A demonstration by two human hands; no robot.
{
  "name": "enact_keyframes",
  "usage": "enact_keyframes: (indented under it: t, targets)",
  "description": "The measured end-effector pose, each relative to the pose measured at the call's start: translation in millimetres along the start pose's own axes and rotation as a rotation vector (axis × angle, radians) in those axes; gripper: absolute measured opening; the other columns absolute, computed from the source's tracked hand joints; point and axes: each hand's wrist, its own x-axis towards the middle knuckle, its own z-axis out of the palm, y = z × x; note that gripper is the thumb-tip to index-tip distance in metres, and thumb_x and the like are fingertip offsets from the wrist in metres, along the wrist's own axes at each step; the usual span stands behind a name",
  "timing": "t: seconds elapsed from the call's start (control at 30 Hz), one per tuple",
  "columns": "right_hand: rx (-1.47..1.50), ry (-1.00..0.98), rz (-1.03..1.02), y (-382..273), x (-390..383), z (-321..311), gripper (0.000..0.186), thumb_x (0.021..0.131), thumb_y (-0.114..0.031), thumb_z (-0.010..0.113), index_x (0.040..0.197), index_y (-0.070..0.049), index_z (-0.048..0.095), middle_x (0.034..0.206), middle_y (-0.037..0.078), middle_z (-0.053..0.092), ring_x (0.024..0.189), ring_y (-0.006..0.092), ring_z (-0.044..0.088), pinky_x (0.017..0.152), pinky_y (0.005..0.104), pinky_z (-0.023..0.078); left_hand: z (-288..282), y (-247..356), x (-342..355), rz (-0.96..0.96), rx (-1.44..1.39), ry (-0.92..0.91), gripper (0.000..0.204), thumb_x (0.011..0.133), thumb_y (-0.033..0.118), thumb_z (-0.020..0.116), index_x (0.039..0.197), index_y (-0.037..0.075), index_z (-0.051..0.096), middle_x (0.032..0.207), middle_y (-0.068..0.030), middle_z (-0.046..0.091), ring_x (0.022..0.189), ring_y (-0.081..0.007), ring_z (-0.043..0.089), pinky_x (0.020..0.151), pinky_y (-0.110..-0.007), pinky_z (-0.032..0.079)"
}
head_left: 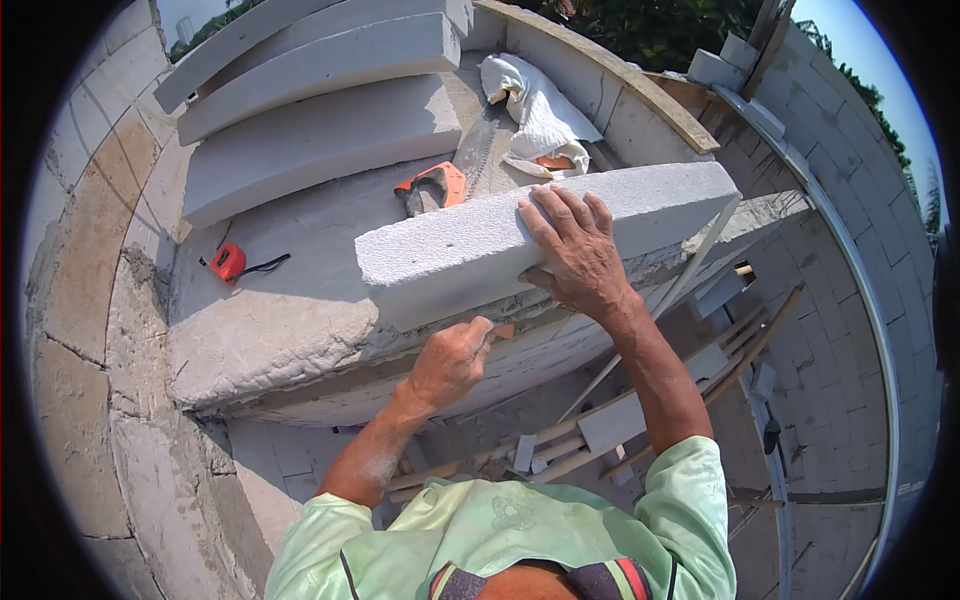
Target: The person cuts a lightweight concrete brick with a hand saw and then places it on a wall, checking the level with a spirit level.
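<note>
The right hand (572, 250) is lying flat and open on the long white foam-like building block (540, 235), pressing it so it stays put at the front edge of the grey concrete wall top (270, 320). The left hand (452, 358) is closing around a small orange tool (503, 330) just under the block. Farther back, a red tape measure (228, 263), an orange-handled saw (435, 187) and a white cloth bag (540, 115) are lying in the sun. Scrap wood (600, 420) is lying below.

Rough wall top (270, 330), grey with mortar. A white block (470, 245) sits along its near edge, three more blocks (310, 150) stacked at the far left. Red tape measure (228, 263) near the left edge, orange-handled saw (440, 185) mid-way, white sack (535, 115) at the far edge.
</note>
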Motion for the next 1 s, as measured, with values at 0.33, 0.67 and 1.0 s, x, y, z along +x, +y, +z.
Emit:
enact_keyframes:
  t: [0.33, 0.67, 1.0]
  targets:
    - [0.058, 0.018, 0.026, -3, 1, -1, 0.101, 0.063, -0.042, 0.089, 0.148, -0.020, 0.037, 0.150, 0.009, 0.039, 0.142, 0.0269, 0.032, 0.120, 0.0509, 0.016, 46, -88, -179, -0.587, 0.242, -0.479, 0.042, 0.089, 0.015, 0.058, 0.130, 0.011, 0.056, 0.105, -0.0259, 0.067, 0.095, -0.0442, 0.064, 0.084, -0.052, 0.050]
    - [0.076, 0.096, 0.073, -5, -1, 0, 0.099, 0.062, -0.046, 0.090, 0.145, -0.023, 0.042, 0.147, 0.009, 0.041, 0.141, 0.0270, 0.033, 0.122, 0.0488, 0.015, -30, -45, -120, -0.343, -0.132, 0.151, 0.060, 0.081, 0.012, 0.075, 0.135, 0.000, 0.051, 0.122, -0.0203, 0.059, 0.104, -0.0350, 0.062, 0.086, -0.043, 0.050]
    - [0.036, 0.180, 0.069, -5, -2, 10, 0.088, 0.065, -0.046, 0.088, 0.141, -0.026, 0.047, 0.144, 0.005, 0.047, 0.138, 0.0244, 0.039, 0.120, 0.0476, 0.022, -77, -40, 18, -0.122, -0.318, 0.436, 0.109, 0.070, 0.035, 0.085, 0.154, 0.006, 0.023, 0.153, -0.0195, 0.029, 0.141, -0.0320, 0.033, 0.117, -0.044, 0.030]
